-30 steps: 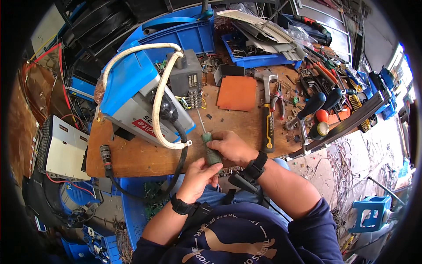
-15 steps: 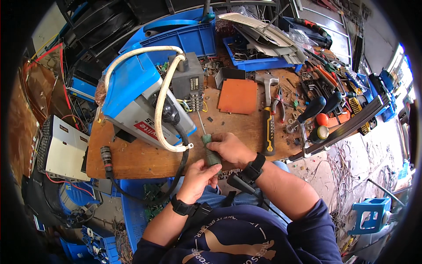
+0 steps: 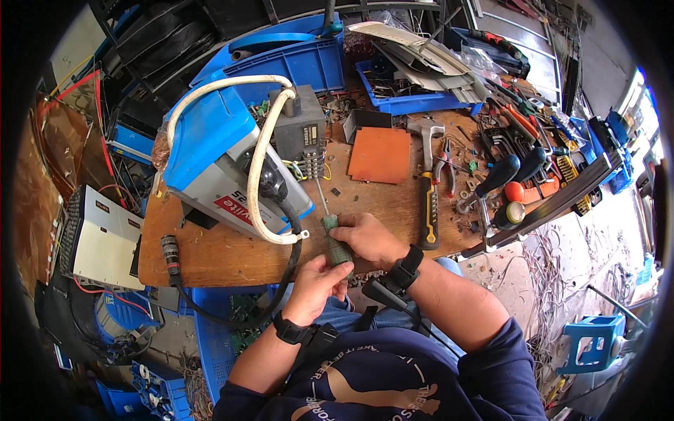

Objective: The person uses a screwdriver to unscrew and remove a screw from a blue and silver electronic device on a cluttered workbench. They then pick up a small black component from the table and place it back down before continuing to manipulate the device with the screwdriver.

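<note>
- I see the green-handled screwdriver (image 3: 331, 237) at the near edge of the wooden workbench (image 3: 210, 249), its thin shaft running up toward the grey terminal block (image 3: 300, 137) on the blue and grey machine (image 3: 225, 158).
- My right hand (image 3: 368, 237) is wrapped tight around the upper part of the handle, fingers closed on it.
- My left hand (image 3: 316, 284) comes up from below and pinches the butt of the same handle, so both hands are clamped on the one tool.
- Left of the hands, a thick black cable (image 3: 284, 281) drops over the bench edge, and a white hose (image 3: 256, 175) loops across the machine; both sit close to the shaft.
- Right of my right hand there is a bare strip of bench before the yellow-handled hammer (image 3: 428, 189), which lies lengthwise with its handle end near the edge.
- An orange square plate (image 3: 379, 154) lies flat beyond that strip, apart from the hammer.
- Further right, pliers, screwdrivers and hex keys crowd the bench corner (image 3: 519, 182), right up to its rim.
- Blue crates (image 3: 295, 59) close off the far side.
</note>
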The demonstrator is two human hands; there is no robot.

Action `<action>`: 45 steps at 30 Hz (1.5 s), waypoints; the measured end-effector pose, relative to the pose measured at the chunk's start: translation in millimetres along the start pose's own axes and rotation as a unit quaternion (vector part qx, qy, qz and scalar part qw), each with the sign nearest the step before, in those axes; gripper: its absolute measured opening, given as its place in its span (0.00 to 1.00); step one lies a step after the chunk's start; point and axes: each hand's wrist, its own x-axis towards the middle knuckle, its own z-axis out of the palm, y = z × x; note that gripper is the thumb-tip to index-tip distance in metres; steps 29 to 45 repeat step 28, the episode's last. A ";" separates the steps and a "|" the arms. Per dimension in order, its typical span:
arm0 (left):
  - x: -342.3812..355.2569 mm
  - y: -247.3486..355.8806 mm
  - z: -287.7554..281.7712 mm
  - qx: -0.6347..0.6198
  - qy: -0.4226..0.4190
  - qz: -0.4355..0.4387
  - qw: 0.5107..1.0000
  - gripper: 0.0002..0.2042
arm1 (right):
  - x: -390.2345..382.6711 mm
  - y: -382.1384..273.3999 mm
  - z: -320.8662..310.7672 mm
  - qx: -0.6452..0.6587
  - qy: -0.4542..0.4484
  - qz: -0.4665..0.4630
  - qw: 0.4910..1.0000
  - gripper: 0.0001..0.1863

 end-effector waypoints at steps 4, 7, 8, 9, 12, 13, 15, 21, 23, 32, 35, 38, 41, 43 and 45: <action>-1.0 1.6 7.5 -0.027 0.019 0.010 0.999 0.10 | 1.8 3.9 0.4 0.008 -0.004 0.008 1.000 0.22; -5.0 4.5 14.7 -0.020 0.056 0.024 0.998 0.11 | 1.8 5.5 3.2 0.002 0.009 -0.009 1.000 0.23; -3.8 2.7 13.9 -0.011 0.066 0.028 0.997 0.11 | 1.7 6.1 4.8 0.000 0.017 -0.018 1.000 0.23; -2.0 -0.2 11.5 -0.001 0.076 0.032 0.997 0.12 | 3.3 8.2 7.3 -0.007 0.030 -0.025 0.999 0.23; -1.5 -2.2 5.8 -0.017 0.060 0.038 0.997 0.12 | 4.2 4.4 9.1 0.007 0.020 0.001 1.000 0.22; -2.4 -1.7 3.9 -0.031 0.050 0.039 0.998 0.12 | -2.6 -13.1 5.4 0.033 -0.017 0.038 0.999 0.21; -5.4 2.7 6.4 -0.108 0.012 0.037 0.993 0.13 | -3.5 -22.6 1.2 0.071 -0.066 0.080 0.992 0.19; -5.3 4.4 4.9 -0.155 0.001 0.004 0.988 0.13 | 11.8 -4.8 -0.1 0.075 -0.057 0.068 0.993 0.16; -8.0 3.5 4.6 -0.099 0.042 0.013 0.994 0.11 | 9.2 -4.8 9.2 0.043 -0.008 0.028 0.999 0.17; -7.6 -3.4 2.2 -0.068 0.056 0.042 0.995 0.11 | 18.7 7.8 14.9 0.047 -0.007 0.033 0.998 0.32; -7.6 -3.4 2.2 -0.068 0.056 0.042 0.995 0.11 | 18.7 7.8 14.9 0.047 -0.007 0.033 0.998 0.32; -7.6 -3.4 2.2 -0.068 0.056 0.042 0.995 0.11 | 18.7 7.8 14.9 0.047 -0.007 0.033 0.998 0.32; -7.6 -3.4 2.2 -0.068 0.056 0.042 0.995 0.11 | 18.7 7.8 14.9 0.047 -0.007 0.033 0.998 0.32; -7.6 -3.4 2.2 -0.068 0.056 0.042 0.995 0.11 | 18.7 7.8 14.9 0.047 -0.007 0.033 0.998 0.32; -7.6 -3.4 2.2 -0.068 0.056 0.042 0.995 0.11 | 18.7 7.8 14.9 0.047 -0.007 0.033 0.998 0.32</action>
